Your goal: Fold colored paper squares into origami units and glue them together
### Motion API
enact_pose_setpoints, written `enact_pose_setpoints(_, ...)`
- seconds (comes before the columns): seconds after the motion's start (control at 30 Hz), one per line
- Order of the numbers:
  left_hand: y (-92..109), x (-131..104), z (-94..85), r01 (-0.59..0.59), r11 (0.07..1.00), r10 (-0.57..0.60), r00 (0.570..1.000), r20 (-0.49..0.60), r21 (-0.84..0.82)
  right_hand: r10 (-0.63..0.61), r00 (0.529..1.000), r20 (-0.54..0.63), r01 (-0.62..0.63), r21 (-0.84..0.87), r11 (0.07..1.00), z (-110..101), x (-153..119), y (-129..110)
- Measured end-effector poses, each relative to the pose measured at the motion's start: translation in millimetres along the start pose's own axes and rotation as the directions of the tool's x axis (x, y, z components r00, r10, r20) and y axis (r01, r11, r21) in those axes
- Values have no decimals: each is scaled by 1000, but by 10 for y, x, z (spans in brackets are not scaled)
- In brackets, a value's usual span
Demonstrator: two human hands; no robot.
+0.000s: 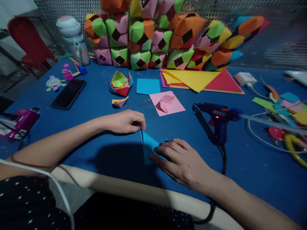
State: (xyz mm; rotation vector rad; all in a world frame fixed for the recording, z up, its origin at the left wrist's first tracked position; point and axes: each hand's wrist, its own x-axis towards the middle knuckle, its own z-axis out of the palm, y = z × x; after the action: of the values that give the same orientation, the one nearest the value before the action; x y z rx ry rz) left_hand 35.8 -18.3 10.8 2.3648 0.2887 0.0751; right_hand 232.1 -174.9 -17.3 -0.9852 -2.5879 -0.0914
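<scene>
while left fingers point(142, 122) pinch blue paper point(149, 145), right fingers point(167, 152) hold down its slanted edge — room between.

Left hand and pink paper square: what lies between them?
In the head view, only bare blue table separates the left hand from the pink paper square.

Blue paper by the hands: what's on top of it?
The right hand lies over the right side of the blue paper, and the left hand touches its far corner. Whatever the right hand covers can't be seen.
</scene>
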Motion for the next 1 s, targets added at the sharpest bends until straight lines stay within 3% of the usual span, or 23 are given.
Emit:
enact_pose_setpoints(0.53, 16, -10, -11, 0, 999, 1, 1000, -29, 35, -49, 999, 3, 49, 33, 998, -13, 2, 13)
enact_pose_setpoints(0.77, 148, -6, -7, 30, 997, -27, 999, -40, 68, -37, 999, 9, 37, 21, 999, -5, -2, 1)
enact_pose_setpoints(1.0, 259, 8, 7, 19, 999, -21, 999, 42, 32, -36, 999, 5, 35, 32, 999, 3, 3, 13)
